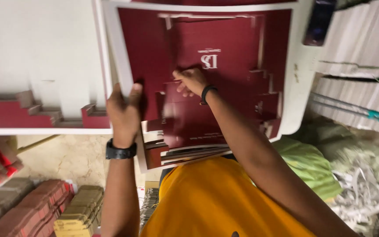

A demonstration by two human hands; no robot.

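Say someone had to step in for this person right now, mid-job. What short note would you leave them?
Left hand: grips the left edge of the stack of maroon printed card sheets, thumb on top.
Right hand: fingertips press on the middle of the top sheet, where a die-cut box shape is outlined; it pinches nothing that I can see.
The stack lies on the white table, its near edge overhanging toward the person.
Done: maroon offcut strips already sit on the table to the left.
Left: the top sheet's cut shape looks still in its white border; the sheets below look untouched.
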